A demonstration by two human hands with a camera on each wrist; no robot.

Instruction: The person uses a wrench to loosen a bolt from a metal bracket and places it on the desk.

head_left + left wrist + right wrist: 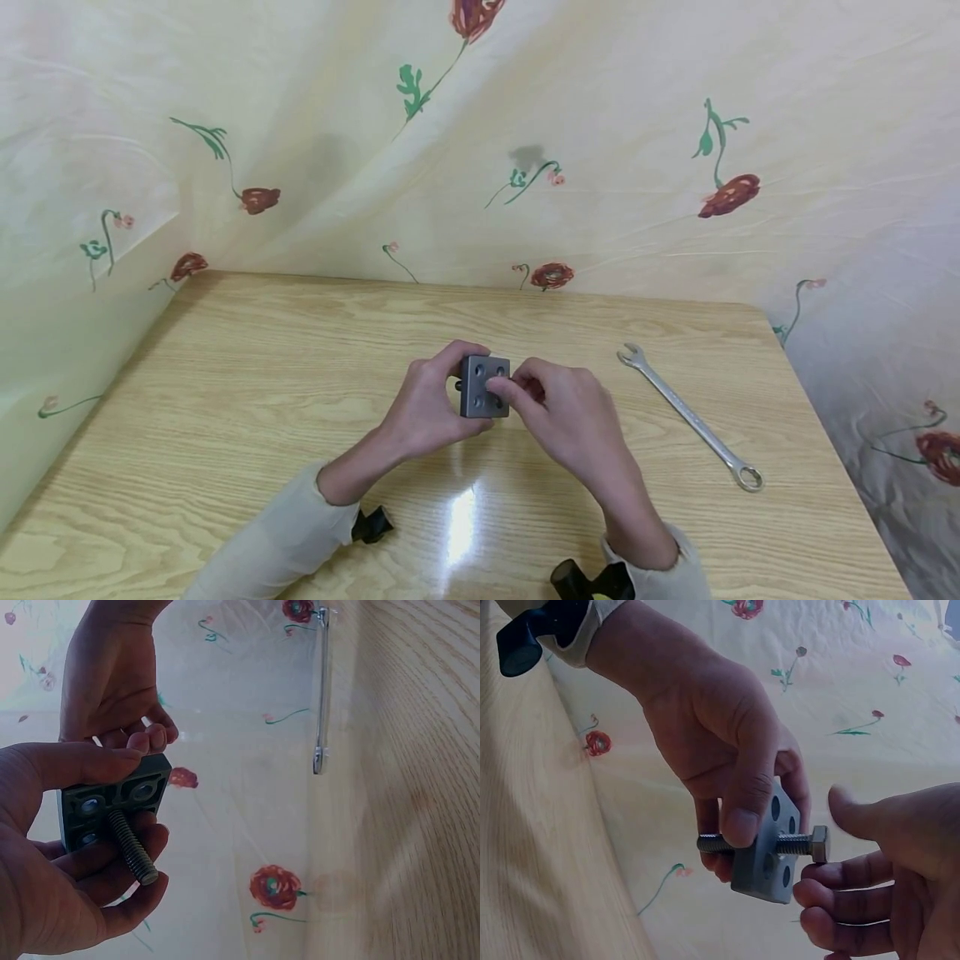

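Observation:
My left hand (431, 400) grips a dark grey square plate (475, 400) by its edges, thumb on one side and fingers on the other. Holes show near the plate's corners. A hex bolt (799, 844) runs through its middle, the head standing off one face. From the ribbed opposite face the threaded end (133, 847) sticks out past the left fingers. My right hand (573, 412) is at the bolt-head side. In the right wrist view its thumb (847, 814) stands apart from the hex head, and the forefinger lies right under it.
A steel combination wrench (686, 412) lies slantwise on the wood-grain table (300, 333), to the right of the hands. Flower-printed cloth (337, 208) hangs behind the table and at both sides. Black straps (372, 525) show at the sleeve cuffs.

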